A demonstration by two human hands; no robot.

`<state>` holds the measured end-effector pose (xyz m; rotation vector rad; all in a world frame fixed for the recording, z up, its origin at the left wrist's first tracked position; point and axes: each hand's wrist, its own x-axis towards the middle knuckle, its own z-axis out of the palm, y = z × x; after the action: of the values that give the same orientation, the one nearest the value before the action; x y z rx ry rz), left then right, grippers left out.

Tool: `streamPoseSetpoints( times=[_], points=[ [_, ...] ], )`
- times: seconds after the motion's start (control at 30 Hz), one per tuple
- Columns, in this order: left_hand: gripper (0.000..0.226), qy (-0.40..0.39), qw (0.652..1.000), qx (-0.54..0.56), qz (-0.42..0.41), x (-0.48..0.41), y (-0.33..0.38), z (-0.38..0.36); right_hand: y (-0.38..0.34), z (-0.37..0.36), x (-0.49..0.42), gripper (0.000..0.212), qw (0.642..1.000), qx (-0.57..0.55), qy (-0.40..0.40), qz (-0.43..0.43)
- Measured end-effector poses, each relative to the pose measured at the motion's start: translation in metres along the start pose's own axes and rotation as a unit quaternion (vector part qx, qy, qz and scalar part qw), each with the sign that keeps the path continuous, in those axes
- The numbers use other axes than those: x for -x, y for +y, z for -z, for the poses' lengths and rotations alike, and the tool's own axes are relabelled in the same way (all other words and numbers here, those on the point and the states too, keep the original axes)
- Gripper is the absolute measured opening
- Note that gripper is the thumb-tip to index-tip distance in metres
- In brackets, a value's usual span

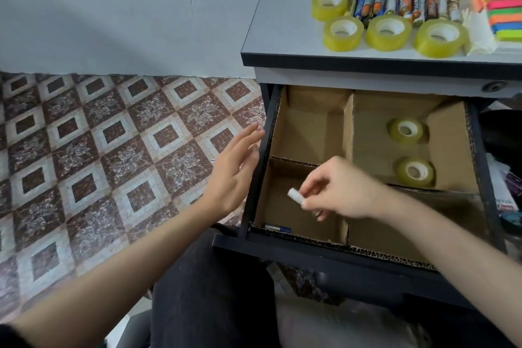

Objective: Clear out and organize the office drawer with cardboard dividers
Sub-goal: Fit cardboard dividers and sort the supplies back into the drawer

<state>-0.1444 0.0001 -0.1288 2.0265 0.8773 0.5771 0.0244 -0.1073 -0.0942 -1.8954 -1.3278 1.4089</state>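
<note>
The right hand (341, 189) pinches a small white cylinder (296, 196), possibly a battery, directly above a drawer (282, 246) compartment (279, 209); the left hand (234, 167), fingers spread, hovers just outside, to its left.

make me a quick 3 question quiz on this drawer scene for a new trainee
1. How many clear tape rolls lie in the far-right compartment of the drawer?
2. The right hand pinches a white cylinder over which compartment? A far-left, B near-left, C far-right.
3. True or false: the left hand holds a roll of tape.

Key:
1. Two.
2. B.
3. False. It is open beside the drawer's left side and holds nothing.
</note>
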Motion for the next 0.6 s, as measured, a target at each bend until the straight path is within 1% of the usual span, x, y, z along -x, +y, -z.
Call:
streamPoseSetpoints(
  times=[0.07, 0.13, 0.2, 0.23, 0.3, 0.37, 0.5, 0.6],
  points=[
    [0.044, -0.016, 0.999, 0.036, 0.026, 0.001, 0.0, -0.008, 0.001, -0.023, -0.012, 0.007, 0.997, 0.076, -0.029, -0.003],
    [0.045, -0.029, 0.997, 0.06, 0.034, 0.003, 0.001, -0.017, 0.008, -0.04, -0.026, 0.007, 0.989, 0.147, -0.023, -0.011],
    [0.045, -0.039, 0.997, 0.061, 0.03, 0.005, 0.001, -0.025, 0.014, -0.049, -0.038, 0.002, 0.983, 0.18, -0.009, -0.02],
    [0.047, -0.04, 0.997, 0.061, 0.028, 0.005, 0.0, -0.027, 0.016, -0.052, -0.043, 0.006, 0.982, 0.185, -0.007, -0.026],
    [0.058, -0.038, 0.996, 0.075, 0.031, 0.005, -0.003, -0.028, 0.017, -0.054, -0.051, 0.002, 0.979, 0.198, -0.02, -0.052],
    [0.064, -0.029, 0.995, 0.089, 0.034, 0.003, -0.006, -0.028, 0.017, -0.055, -0.057, 0.008, 0.975, 0.21, -0.029, -0.073],
    [0.063, -0.004, 0.994, 0.106, 0.037, 0.0, -0.008, -0.028, 0.023, -0.062, -0.067, 0.018, 0.976, 0.206, -0.027, -0.071],
    [0.064, -0.004, 0.992, 0.116, 0.042, 0.0, -0.009, -0.028, 0.029, -0.065, -0.07, 0.027, 0.979, 0.193, -0.024, -0.062]
  ],
)
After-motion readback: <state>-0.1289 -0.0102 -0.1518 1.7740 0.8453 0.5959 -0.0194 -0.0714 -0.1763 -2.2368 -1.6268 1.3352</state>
